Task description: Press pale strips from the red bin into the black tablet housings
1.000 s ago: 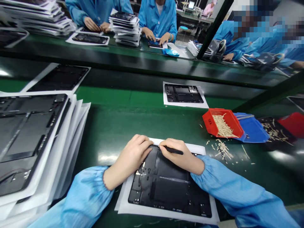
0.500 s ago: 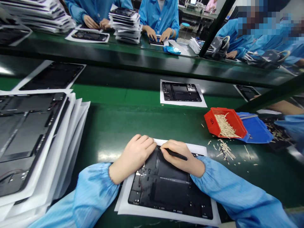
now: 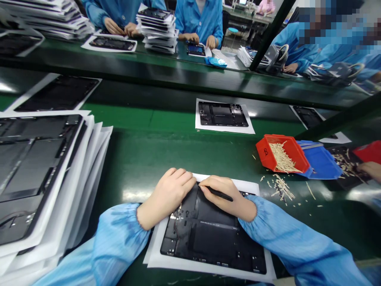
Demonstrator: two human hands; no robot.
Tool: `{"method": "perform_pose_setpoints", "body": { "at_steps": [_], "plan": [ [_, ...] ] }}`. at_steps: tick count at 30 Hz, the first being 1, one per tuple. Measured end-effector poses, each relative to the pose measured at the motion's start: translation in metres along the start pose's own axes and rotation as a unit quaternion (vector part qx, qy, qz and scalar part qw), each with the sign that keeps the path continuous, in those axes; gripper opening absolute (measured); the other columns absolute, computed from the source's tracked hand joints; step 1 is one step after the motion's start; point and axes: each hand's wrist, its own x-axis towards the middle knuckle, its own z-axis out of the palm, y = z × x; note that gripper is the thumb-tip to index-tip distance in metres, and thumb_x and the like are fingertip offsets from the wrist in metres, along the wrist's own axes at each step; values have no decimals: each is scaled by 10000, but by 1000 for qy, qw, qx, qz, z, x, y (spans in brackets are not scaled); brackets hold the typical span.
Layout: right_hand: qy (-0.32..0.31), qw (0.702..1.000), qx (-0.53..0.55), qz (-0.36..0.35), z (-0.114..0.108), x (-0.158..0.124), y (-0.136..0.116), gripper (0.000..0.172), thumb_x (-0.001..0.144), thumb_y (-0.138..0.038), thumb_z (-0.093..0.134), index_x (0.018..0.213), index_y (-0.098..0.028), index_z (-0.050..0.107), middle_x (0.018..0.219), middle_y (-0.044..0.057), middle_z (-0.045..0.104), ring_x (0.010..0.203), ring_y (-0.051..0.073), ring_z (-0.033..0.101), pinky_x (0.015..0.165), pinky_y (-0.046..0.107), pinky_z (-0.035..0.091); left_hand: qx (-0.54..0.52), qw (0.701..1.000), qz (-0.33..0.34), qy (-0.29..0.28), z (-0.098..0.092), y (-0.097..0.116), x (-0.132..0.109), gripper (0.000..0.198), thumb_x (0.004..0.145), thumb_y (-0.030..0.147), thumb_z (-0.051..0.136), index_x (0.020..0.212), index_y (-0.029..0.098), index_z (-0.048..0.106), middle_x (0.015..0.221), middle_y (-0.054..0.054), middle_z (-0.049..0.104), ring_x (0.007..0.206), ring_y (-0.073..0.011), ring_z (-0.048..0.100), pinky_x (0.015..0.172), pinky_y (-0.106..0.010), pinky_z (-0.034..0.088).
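An opened black tablet housing (image 3: 214, 242), its inner parts showing, lies on white paper sheets (image 3: 154, 254) in front of me. My left hand (image 3: 175, 192) bears on its upper left edge, fingers bent and close together; their tips are partly hidden. Pinched in my right hand (image 3: 226, 194) is a slim black pen-like tool (image 3: 220, 193). The tool's tip meets the top edge of the housing, right beside my left fingertips. Its exact contact point is too small to make out.
To the left rises a stack of housings and paper (image 3: 80, 186). A red bin (image 3: 264, 153) of thin pale strips adjoins a blue bin (image 3: 323, 161), with loose strips scattered nearby. Beyond, another housing (image 3: 223, 114) lies on the green belt (image 3: 133, 119). Co-workers sit opposite; a hand (image 3: 372, 170) shows at right.
Housings on the belt have shifted slightly left. At far right, a co-worker's arm has moved and a red object appears. Opposite, a co-worker's hands have parted over a device. My hands barely differ.
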Motion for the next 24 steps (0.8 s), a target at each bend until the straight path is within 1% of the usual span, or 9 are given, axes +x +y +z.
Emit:
{"method": "perform_pose_setpoints", "body": {
  "at_steps": [3, 6, 10, 12, 14, 16, 18, 21, 24],
  "plan": [
    [8, 1000, 24, -3, -1, 2, 0, 156, 909, -197, 512, 974, -192, 654, 878, 43, 691, 781, 142, 640, 735, 266, 513, -31, 999, -10, 18, 2, -4, 0, 190, 941, 220, 423, 1025, 196, 592, 908, -33, 612, 862, -167, 529, 729, -319, 371],
    [30, 998, 52, 17, -6, 4, -2, 144, 886, -199, 537, 921, -188, 675, 801, 33, 700, 729, 142, 655, 706, 264, 527, -51, 998, -17, 30, 1, -7, 0, 199, 943, 252, 424, 1026, 201, 598, 932, -34, 616, 862, -163, 530, 727, -311, 378],
    [92, 986, 101, 96, -14, 7, -7, 123, 862, -197, 552, 859, -167, 671, 632, 4, 658, 545, 117, 621, 557, 233, 515, 16, 1000, 11, 19, -2, -4, 4, 166, 928, 191, 437, 938, 187, 603, 866, -35, 596, 820, -175, 523, 715, -330, 365],
    [122, 973, 146, 129, -20, 7, -9, 122, 867, -219, 554, 874, -160, 661, 602, -8, 640, 495, 103, 597, 501, 215, 499, 62, 998, 20, 9, -4, 0, 6, 160, 921, 175, 441, 872, 180, 593, 810, -30, 575, 770, -179, 510, 701, -341, 356],
    [150, 962, 181, 142, -27, 5, -11, 135, 875, -253, 559, 897, -160, 655, 622, -5, 645, 491, 98, 588, 484, 211, 495, 86, 996, 13, 11, -4, 4, 7, 179, 926, 201, 439, 819, 177, 581, 767, -27, 557, 730, -180, 499, 692, -346, 353],
    [183, 953, 191, 145, -38, 0, -10, 149, 880, -284, 569, 898, -165, 656, 649, 0, 651, 488, 93, 577, 478, 214, 492, 85, 996, 0, 18, -3, 5, 8, 221, 934, 256, 435, 785, 176, 576, 748, -28, 555, 721, -180, 502, 690, -345, 358],
    [217, 947, 188, 148, -53, -8, -7, 153, 883, -302, 576, 902, -175, 659, 669, 4, 656, 493, 91, 570, 477, 216, 485, 57, 998, -14, 19, -3, 2, 8, 245, 937, 307, 435, 789, 180, 585, 753, -27, 573, 736, -178, 520, 695, -336, 370],
    [280, 932, 174, 151, -82, -25, 1, 148, 883, -312, 580, 912, -191, 659, 676, 6, 651, 502, 94, 559, 457, 209, 457, -16, 998, -62, 29, -9, -6, 15, 220, 939, 329, 431, 921, 196, 606, 841, -25, 624, 803, -169, 554, 729, -314, 400],
    [362, 911, 131, 151, -116, -46, 12, 143, 881, -310, 583, 918, -194, 657, 706, 14, 647, 520, 96, 552, 470, 213, 448, -68, 988, -124, 62, -16, -14, 29, 236, 942, 314, 408, 1006, 202, 607, 928, -34, 645, 864, -174, 565, 779, -312, 423]
  ]
}}
